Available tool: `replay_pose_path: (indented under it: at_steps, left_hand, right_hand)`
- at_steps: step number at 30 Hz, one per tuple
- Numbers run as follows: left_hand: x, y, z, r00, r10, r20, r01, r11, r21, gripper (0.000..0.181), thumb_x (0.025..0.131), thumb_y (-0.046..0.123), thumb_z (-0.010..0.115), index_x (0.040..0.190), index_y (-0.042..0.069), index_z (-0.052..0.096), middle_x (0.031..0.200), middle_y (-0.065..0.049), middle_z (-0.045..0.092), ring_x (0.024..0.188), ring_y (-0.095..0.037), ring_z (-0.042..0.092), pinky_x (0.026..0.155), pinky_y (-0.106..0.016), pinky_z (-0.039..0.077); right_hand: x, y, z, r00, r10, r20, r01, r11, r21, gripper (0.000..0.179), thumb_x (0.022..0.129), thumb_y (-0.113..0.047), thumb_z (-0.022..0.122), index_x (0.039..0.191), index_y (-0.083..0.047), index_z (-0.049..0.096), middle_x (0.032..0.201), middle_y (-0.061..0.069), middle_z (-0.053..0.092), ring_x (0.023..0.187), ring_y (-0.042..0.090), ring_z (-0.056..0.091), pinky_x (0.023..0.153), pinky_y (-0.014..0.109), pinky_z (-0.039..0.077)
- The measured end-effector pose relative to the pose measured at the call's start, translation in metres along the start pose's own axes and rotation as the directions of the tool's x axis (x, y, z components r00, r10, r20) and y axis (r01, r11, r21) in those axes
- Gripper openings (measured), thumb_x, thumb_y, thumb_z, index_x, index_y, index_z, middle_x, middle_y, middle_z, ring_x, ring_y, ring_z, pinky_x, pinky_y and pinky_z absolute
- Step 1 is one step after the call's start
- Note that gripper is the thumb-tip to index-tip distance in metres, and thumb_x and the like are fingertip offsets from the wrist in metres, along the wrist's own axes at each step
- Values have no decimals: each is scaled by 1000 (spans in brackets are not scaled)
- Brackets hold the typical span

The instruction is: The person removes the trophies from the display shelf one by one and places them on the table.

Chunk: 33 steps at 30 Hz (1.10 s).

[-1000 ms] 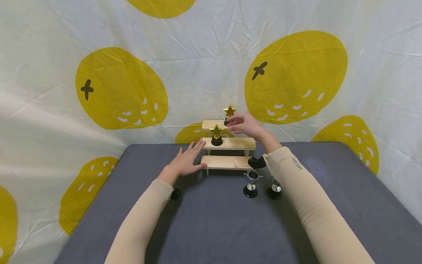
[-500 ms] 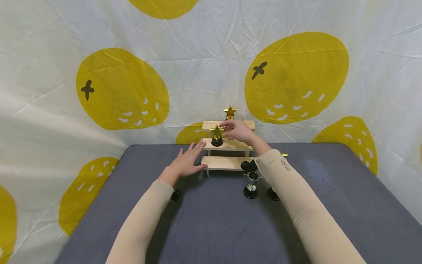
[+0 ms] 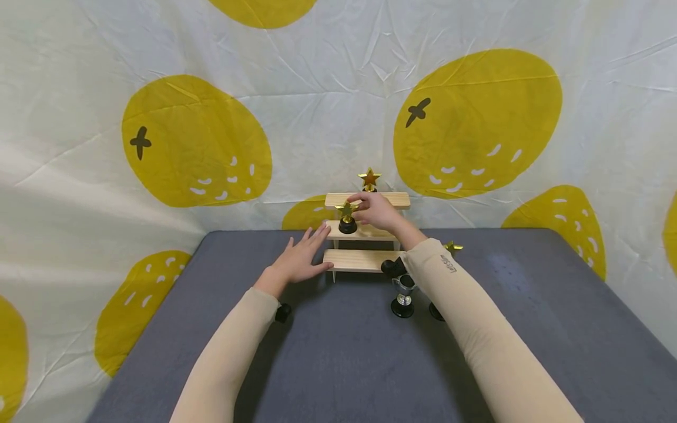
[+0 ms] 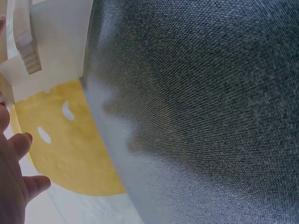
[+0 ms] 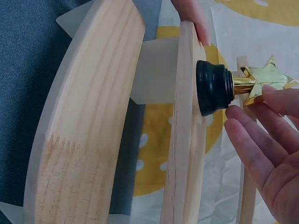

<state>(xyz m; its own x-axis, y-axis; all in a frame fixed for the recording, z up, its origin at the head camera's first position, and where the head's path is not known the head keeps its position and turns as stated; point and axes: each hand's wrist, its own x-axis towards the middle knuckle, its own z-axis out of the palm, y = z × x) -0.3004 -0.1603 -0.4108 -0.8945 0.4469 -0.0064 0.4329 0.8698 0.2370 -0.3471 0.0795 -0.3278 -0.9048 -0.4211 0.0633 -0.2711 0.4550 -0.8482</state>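
Note:
On the middle step of a three-tier wooden display stand stands a gold star trophy with a black round base. My right hand pinches its star between thumb and fingers; the right wrist view shows the trophy's base against the step. A second star trophy is on the top step, partly behind the right hand. My left hand has its fingers spread, fingertips right at the stand's left edge. In the left wrist view, only part of the left hand shows.
A silver cup trophy stands on the grey table in front of the stand. Beside it, the right sleeve mostly hides another black base. A gold star tip shows behind that sleeve. Patterned cloth hangs behind.
My right hand has left the top-step trophy, moved down and left, and taken hold of the star on the middle step. The left hand has stayed in place.

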Motion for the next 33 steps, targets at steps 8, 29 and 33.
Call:
replay_pose_path:
  at_steps: [8, 29, 33]
  left_hand:
    - [1, 1, -2, 1000, 4, 2, -4, 1000, 4, 95, 99, 60, 57, 167, 26, 1, 172, 4, -1, 156, -33, 6, 116, -71, 9]
    - [0, 1, -3, 1000, -9, -2, 9, 1000, -6, 94, 99, 60, 57, 167, 24, 3, 172, 3, 0, 156, -34, 7, 116, -71, 8]
    - [-1, 1, -2, 1000, -3, -4, 3, 1000, -10, 94, 99, 60, 57, 167, 25, 3, 172, 3, 0, 157, -33, 6, 117, -70, 7]
  right_hand:
    - [2, -1, -1, 999, 11, -46, -13, 999, -50, 33, 101, -6, 63, 133, 4, 63, 118, 27, 69, 107, 37, 70, 90, 44, 57]
    - [-15, -5, -36, 999, -35, -26, 36, 998, 48, 37, 105, -6, 58, 139, 8, 57, 127, 30, 63, 113, 46, 65, 91, 44, 57]
    - [-21, -2, -45, 999, -31, -31, 33, 998, 54, 37, 105, -6, 58, 139, 8, 57, 132, 31, 61, 113, 46, 65, 92, 44, 57]
